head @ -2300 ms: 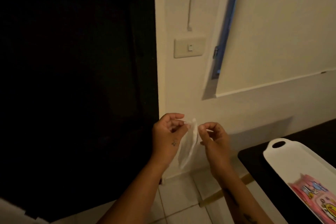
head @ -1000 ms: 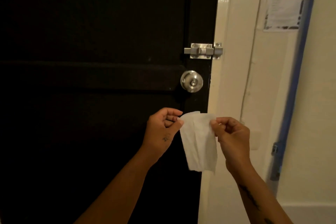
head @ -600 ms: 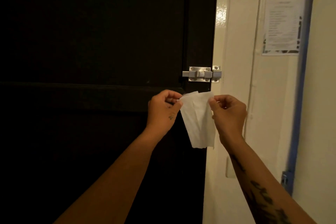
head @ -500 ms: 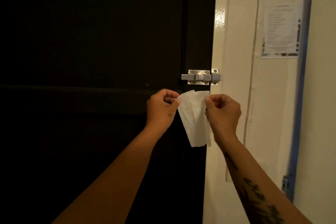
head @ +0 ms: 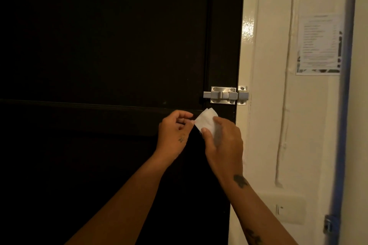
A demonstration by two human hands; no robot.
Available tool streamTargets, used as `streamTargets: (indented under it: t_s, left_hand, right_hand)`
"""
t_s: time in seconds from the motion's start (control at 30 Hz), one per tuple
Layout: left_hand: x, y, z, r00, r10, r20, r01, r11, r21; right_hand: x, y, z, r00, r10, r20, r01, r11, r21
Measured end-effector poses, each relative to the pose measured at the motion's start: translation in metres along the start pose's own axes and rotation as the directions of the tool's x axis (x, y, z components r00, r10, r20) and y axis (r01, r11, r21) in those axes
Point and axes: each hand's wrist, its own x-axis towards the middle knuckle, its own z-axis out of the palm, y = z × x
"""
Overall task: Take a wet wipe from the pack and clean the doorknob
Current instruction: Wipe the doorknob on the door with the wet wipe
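A white wet wipe (head: 205, 120) is held up against the dark door (head: 99, 45), just below the metal slide bolt (head: 226, 95). My right hand (head: 224, 143) covers most of the wipe, palm toward the door, with fingers and thumb on it. My left hand (head: 175, 132) pinches the wipe's left corner. The doorknob is hidden behind the wipe and my right hand. The pack is out of view.
A cream door frame (head: 248, 45) runs down the door's right edge. On the wall to the right hang a printed paper notice (head: 318, 45), a light switch plate (head: 286, 211) lower down, and a blue vertical strip (head: 342, 125).
The wipe no longer hangs open between both hands. My right hand has turned and closed over it, pressing it toward the door where the knob was seen a second ago.
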Motion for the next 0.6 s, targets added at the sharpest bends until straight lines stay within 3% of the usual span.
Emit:
streamTargets:
  t_s: [0.03,0.1,0.17,0.23,0.37,0.6]
  left_hand:
    - [0.002,-0.002,-0.002,0.999,0.035,-0.015,-0.034,0.998,0.057]
    - [0.008,-0.009,-0.007,0.989,0.149,-0.011,-0.137,0.934,0.328]
    - [0.014,-0.016,-0.010,0.969,0.234,0.077,-0.228,0.737,0.636]
    - [0.019,-0.023,-0.010,0.962,0.201,0.183,-0.265,0.549,0.792]
    - [0.025,-0.037,-0.005,0.945,0.088,0.314,-0.324,0.365,0.873]
    - [0.025,-0.051,-0.005,0.946,0.107,0.307,-0.325,0.349,0.879]
  right_hand:
    - [0.000,0.001,0.002,0.999,-0.038,0.010,0.039,0.997,-0.070]
    - [0.000,0.003,0.006,0.996,-0.089,0.009,0.089,0.979,-0.185]
    - [0.000,0.005,0.010,0.994,-0.107,0.008,0.106,0.965,-0.238]
    - [0.002,0.006,0.011,0.991,-0.129,0.025,0.131,0.960,-0.247]
    - [0.005,0.005,0.008,0.977,-0.200,0.075,0.213,0.946,-0.244]
    - [0.004,0.010,0.007,0.949,-0.290,0.125,0.315,0.903,-0.294]
